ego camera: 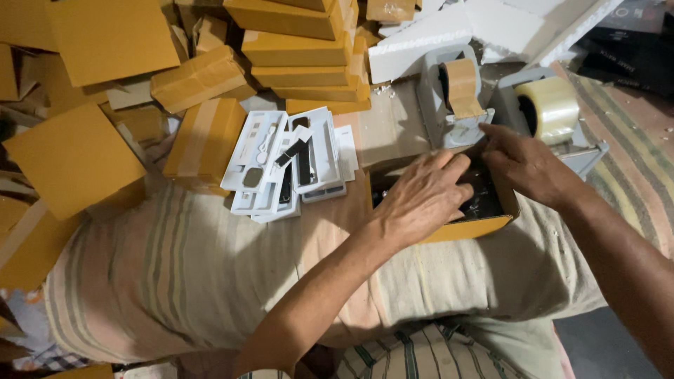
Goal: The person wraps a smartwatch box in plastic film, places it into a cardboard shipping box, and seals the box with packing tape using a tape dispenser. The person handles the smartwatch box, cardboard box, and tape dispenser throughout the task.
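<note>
Left hand [421, 200] spread flat, pressing dark contents into open yellow box [484, 226]; right hand [523, 165] fingers curled at its far rim, gripping nothing visibly. Box near striped cloth's [182, 267] far edge, beside tape dispensers [456, 98]. Likely light, thin card, crushable; best held by side walls.

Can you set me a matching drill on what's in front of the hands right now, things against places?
Things:
1. open yellow box
2. white plastic trays
3. clear tape roll
4. brown tape roll

Places:
A. on the dispenser at far right
B. under the left hand and right hand
C. piled on the striped cloth, left of the hands
D. on the grey dispenser just beyond the hands

Pairs: 1-B, 2-C, 3-A, 4-D
</note>
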`<state>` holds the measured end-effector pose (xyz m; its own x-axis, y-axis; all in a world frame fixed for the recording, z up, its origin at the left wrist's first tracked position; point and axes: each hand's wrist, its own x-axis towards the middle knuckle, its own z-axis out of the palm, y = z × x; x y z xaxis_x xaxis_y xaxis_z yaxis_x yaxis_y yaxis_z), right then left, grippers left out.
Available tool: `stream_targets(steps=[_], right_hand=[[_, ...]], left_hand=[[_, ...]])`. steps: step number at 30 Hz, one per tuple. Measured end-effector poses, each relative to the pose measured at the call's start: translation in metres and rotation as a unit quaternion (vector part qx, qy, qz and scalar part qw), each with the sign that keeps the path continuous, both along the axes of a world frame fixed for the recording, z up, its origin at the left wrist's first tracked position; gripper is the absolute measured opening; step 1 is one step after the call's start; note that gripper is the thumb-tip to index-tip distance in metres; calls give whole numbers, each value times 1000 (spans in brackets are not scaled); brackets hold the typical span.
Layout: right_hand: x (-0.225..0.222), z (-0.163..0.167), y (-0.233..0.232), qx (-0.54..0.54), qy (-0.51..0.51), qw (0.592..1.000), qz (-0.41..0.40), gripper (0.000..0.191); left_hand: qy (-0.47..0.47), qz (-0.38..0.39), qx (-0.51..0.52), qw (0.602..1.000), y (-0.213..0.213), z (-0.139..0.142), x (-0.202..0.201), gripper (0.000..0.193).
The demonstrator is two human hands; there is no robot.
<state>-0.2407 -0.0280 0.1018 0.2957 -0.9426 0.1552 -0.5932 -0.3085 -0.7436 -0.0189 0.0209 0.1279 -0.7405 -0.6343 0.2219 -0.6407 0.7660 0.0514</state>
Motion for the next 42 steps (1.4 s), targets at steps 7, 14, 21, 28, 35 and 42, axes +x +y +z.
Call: stream_targets(steps=[7,14,21,28,35,42], right_hand=[[0,8,31,140,129,975,-118,39],[1,-13,28,-58,243,968,-29,39],[9,5,35,194,130,961,-148,55],[-1,-7,51,31,-6,988,-154,55],[14,-39,88,-55,-227,960,-157,54],[30,-55,114,-206,-227,948,-90,45]], left_hand=[[-34,-9,109,993,-19,-24,-19,48],[-129,20,199,971,-30,-37,-21,61],[-114,24,210,971,-34,-53,-21,72],[-22,13,120,992,-22,-33,9,47],[36,8,30,999,-6,-47,33,38],[-58,18,112,992,-20,-65,27,24]])
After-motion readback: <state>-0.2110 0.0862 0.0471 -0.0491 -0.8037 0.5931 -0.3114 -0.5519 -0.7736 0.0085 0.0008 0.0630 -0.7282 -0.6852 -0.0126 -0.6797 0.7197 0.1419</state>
